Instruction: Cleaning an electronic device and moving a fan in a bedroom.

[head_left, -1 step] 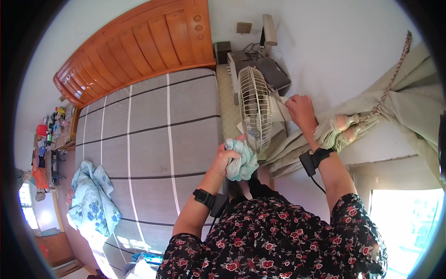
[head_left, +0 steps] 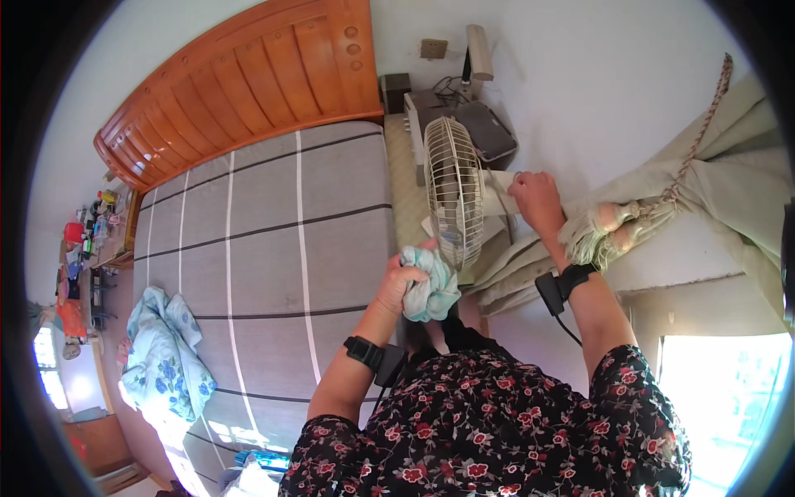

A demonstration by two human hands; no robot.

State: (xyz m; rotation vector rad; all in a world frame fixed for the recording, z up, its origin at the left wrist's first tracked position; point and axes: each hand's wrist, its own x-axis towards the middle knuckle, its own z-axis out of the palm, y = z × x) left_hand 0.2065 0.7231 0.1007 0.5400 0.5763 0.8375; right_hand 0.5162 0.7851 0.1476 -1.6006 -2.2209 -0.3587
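Note:
A crumpled pale green and white cloth (head_left: pixel 432 290) is bunched in my left hand (head_left: pixel 392 286), whose fingers are closed around it. The cloth is beside the lower edge of the wire grille of an electric fan (head_left: pixel 455 199). My right hand (head_left: pixel 538 200) is at the back of the fan, its curled fingers closed on the end of the cream motor housing (head_left: pixel 495 195). Part of the grip is hidden behind the hand. The fan's base is mostly out of sight behind the grille and cloth.
Left of the fan lies a bed with a grey striped sheet (head_left: pixel 265 265) and a wooden headboard (head_left: pixel 240 83). A blue floral cloth (head_left: pixel 166 356) is on its far left edge. A lamp (head_left: pixel 478 54) and a dark case (head_left: pixel 487 131) stand behind; a tasselled curtain (head_left: pixel 704 190) hangs right.

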